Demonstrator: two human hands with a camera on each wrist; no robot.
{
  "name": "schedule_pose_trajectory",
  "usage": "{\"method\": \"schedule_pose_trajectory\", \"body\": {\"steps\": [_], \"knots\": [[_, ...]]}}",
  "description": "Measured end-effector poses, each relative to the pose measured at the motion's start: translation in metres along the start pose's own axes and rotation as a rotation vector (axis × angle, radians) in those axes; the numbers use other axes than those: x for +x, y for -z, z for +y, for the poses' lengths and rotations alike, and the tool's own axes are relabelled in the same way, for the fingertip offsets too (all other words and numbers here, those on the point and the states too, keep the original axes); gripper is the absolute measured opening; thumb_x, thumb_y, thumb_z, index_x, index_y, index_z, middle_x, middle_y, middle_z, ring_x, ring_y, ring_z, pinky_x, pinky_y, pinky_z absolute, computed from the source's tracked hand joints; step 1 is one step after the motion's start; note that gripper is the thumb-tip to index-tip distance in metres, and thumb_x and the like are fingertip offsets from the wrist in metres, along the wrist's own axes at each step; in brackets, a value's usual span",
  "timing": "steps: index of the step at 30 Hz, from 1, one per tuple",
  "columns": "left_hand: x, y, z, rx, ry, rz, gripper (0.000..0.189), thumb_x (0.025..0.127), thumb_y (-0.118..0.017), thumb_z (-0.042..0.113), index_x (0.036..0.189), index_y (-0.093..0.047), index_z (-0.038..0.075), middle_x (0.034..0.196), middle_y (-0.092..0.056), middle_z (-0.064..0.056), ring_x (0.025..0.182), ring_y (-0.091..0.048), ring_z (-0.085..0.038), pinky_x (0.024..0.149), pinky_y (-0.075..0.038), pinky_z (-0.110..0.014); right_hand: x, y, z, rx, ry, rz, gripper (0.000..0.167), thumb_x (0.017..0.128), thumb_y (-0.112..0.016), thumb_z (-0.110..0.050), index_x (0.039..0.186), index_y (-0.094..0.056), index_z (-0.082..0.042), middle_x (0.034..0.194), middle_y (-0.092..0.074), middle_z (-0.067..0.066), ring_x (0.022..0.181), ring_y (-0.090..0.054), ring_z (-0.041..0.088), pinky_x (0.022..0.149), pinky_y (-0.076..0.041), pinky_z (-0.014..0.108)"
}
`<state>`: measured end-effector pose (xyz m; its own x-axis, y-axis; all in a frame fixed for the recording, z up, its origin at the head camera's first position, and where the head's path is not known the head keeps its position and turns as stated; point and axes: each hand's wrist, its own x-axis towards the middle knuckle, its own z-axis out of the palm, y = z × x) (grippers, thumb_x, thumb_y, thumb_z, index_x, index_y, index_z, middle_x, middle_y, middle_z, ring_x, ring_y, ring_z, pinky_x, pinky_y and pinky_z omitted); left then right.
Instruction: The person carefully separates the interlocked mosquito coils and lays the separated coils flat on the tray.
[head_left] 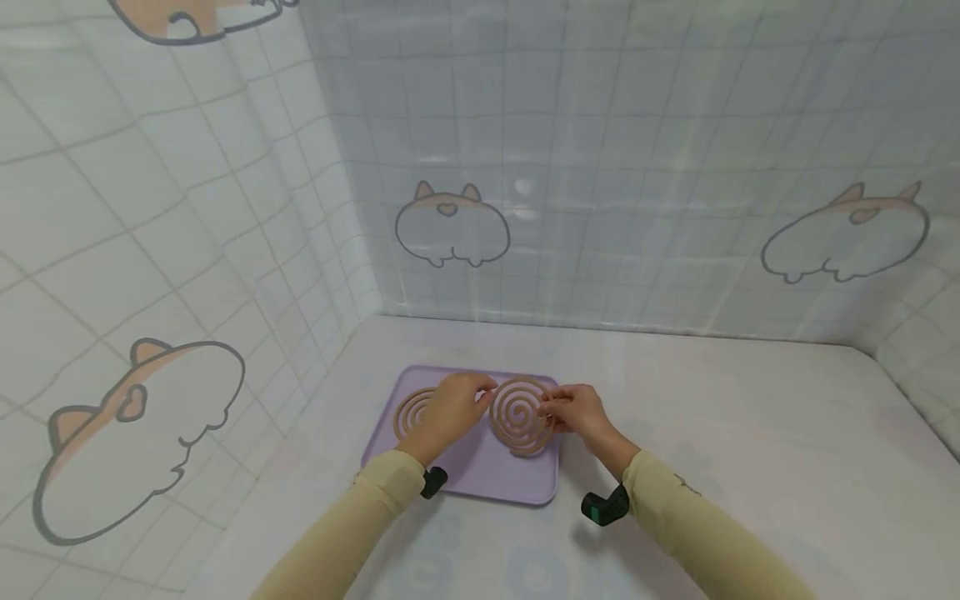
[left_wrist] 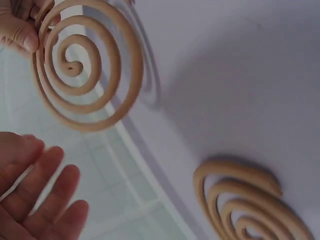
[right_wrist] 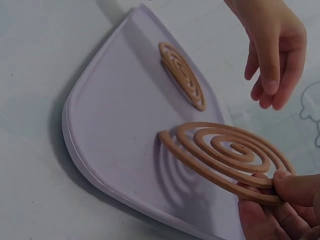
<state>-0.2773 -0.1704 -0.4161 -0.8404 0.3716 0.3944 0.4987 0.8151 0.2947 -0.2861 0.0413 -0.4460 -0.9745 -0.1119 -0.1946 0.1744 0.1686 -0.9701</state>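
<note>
A brown mosquito coil [head_left: 519,414] is held above the right part of a lilac tray [head_left: 495,479]. My right hand [head_left: 577,410] pinches its outer edge between thumb and fingers. In the right wrist view the coil [right_wrist: 239,148] tilts over the tray and casts a shadow on it. My left hand [head_left: 453,407] hovers over the tray, left of the held coil and apart from it; its fingers are loosely extended with nothing in them, as the left wrist view shows. Another coil [right_wrist: 182,75] lies on the tray's left side, partly hidden by my left hand in the head view.
The tray lies on a white table surface [head_left: 712,417]. White tiled walls with cartoon animal drawings [head_left: 452,229] rise behind and on both sides. A dark device [head_left: 606,505] is strapped at my right wrist, another [head_left: 433,482] at my left.
</note>
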Motion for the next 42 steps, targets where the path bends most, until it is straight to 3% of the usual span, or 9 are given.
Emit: {"method": "schedule_pose_trajectory", "body": {"steps": [6, 11, 15, 20, 26, 29, 36, 42], "knots": [[0.006, -0.01, -0.005, 0.04, 0.106, -0.135, 0.009, 0.081, -0.066, 0.007, 0.088, -0.072, 0.008, 0.078, -0.066, -0.001, 0.074, -0.06, -0.017, 0.068, -0.048, -0.032, 0.004, -0.008, 0.003, -0.048, 0.002, 0.001, 0.016, 0.081, -0.067, -0.002, 0.095, -0.068, 0.005, 0.073, -0.069, 0.009, 0.056, -0.061, 0.013, 0.052, -0.052, 0.027], [0.007, -0.016, -0.011, 0.084, 0.152, -0.222, 0.006, 0.078, -0.068, 0.01, 0.083, -0.071, 0.008, 0.07, -0.06, 0.001, 0.069, -0.056, -0.017, 0.065, -0.046, -0.031, 0.007, -0.016, 0.008, -0.137, 0.074, 0.001, 0.024, 0.08, -0.066, -0.001, 0.104, -0.065, 0.006, 0.075, -0.069, 0.013, 0.054, -0.062, 0.014, 0.052, -0.053, 0.028], [0.007, -0.024, -0.016, 0.104, 0.152, -0.234, 0.006, 0.079, -0.069, 0.013, 0.073, -0.067, 0.011, 0.066, -0.058, 0.002, 0.066, -0.055, -0.017, 0.062, -0.045, -0.032, 0.009, -0.023, 0.011, -0.272, 0.13, 0.03, 0.025, 0.08, -0.067, -0.001, 0.104, -0.06, 0.005, 0.077, -0.068, 0.014, 0.05, -0.061, 0.016, 0.049, -0.052, 0.031], [0.006, -0.029, -0.017, 0.138, 0.148, -0.247, 0.012, 0.08, -0.068, 0.015, 0.07, -0.066, 0.011, 0.064, -0.058, 0.002, 0.063, -0.055, -0.016, 0.059, -0.045, -0.031, 0.012, -0.027, 0.009, -0.42, 0.186, 0.044, 0.016, 0.083, -0.064, -0.006, 0.094, -0.057, 0.003, 0.068, -0.065, 0.008, 0.043, -0.058, 0.014, 0.042, -0.049, 0.028], [0.005, -0.027, -0.015, 0.118, 0.155, -0.278, 0.013, 0.078, -0.069, 0.012, 0.066, -0.063, 0.011, 0.062, -0.057, 0.002, 0.061, -0.054, -0.015, 0.057, -0.044, -0.031, 0.019, -0.033, 0.007, -0.669, 0.294, 0.135, 0.007, 0.08, -0.063, -0.007, 0.082, -0.061, -0.001, 0.067, -0.062, 0.005, 0.054, -0.054, 0.014, 0.047, -0.043, 0.026], [0.005, -0.027, -0.016, 0.115, 0.157, -0.285, 0.012, 0.077, -0.07, 0.012, 0.067, -0.063, 0.011, 0.062, -0.058, 0.003, 0.061, -0.054, -0.016, 0.057, -0.044, -0.031, 0.023, -0.036, 0.003, -0.783, 0.289, 0.149, 0.005, 0.08, -0.062, -0.007, 0.076, -0.061, -0.004, 0.068, -0.059, 0.004, 0.056, -0.052, 0.016, 0.046, -0.042, 0.028], [0.003, -0.032, -0.018, 0.108, 0.115, -0.271, 0.013, 0.077, -0.069, 0.011, 0.065, -0.064, 0.012, 0.062, -0.058, 0.003, 0.06, -0.054, -0.016, 0.056, -0.044, -0.03, 0.03, -0.039, 0.004, -0.885, 0.266, 0.149, 0.02, 0.081, -0.061, -0.005, 0.062, -0.06, -0.008, 0.059, -0.055, 0.001, 0.051, -0.049, 0.015, 0.042, -0.04, 0.027], [0.004, -0.034, -0.018, 0.105, 0.104, -0.276, 0.025, 0.076, -0.068, 0.009, 0.055, -0.055, 0.015, 0.054, -0.05, 0.006, 0.053, -0.046, -0.013, 0.051, -0.039, -0.028, 0.034, -0.038, 0.01, -0.933, 0.272, 0.164, 0.03, 0.081, -0.057, -0.002, 0.052, -0.053, -0.01, 0.052, -0.051, 0.0, 0.047, -0.046, 0.014, 0.039, -0.036, 0.026]]}}
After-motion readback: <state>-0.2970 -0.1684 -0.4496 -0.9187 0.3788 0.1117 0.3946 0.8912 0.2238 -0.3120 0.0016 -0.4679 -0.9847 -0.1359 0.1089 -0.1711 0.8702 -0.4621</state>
